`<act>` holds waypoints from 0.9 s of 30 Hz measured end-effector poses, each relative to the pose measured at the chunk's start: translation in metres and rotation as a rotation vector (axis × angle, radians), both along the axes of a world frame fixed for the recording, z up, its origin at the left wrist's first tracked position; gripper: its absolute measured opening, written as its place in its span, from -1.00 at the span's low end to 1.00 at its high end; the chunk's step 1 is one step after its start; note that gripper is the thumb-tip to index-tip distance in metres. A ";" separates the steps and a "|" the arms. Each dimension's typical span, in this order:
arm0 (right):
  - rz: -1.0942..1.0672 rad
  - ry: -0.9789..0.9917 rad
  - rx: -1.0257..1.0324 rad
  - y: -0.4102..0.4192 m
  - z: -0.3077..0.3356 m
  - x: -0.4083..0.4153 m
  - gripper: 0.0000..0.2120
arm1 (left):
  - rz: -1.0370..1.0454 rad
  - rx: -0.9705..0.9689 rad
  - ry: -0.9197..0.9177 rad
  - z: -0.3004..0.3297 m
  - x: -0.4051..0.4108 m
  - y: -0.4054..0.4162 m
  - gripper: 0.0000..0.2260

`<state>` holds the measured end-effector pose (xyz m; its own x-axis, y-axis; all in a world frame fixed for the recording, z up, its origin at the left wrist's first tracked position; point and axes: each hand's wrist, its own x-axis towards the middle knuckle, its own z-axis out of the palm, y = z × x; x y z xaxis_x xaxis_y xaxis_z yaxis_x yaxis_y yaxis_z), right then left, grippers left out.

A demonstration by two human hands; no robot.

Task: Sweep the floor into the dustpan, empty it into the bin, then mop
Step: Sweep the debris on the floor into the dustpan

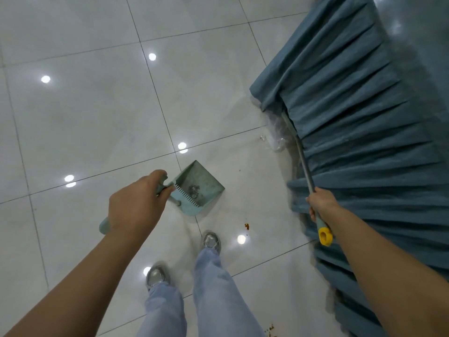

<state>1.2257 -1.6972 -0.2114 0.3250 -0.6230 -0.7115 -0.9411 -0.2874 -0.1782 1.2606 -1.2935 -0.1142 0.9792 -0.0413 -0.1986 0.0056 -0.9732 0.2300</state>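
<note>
our left hand (136, 203) grips the dustpan (198, 188) handle, its mouth opening up-right over the tiled floor (85, 113). our right hand (322, 203) clasps the broom handle (303, 164), slanting up-left under the blue pleated cloth (359, 122); open tiles lie left.

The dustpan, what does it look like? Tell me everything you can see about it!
The dustpan is pale green and looks like plastic. It has a flat, square scoop with low walls and a row of comb teeth along the back edge. A long handle of the same colour runs back from it, and the left hand grips that handle. The scoop sits low by the white tiled floor, tilted, in front of the person's shoes. A little grey dirt lies inside.
</note>
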 end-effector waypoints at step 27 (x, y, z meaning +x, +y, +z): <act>0.007 0.048 0.117 0.029 -0.064 0.027 -0.65 | -0.021 0.044 -0.073 -0.013 0.010 -0.004 -0.80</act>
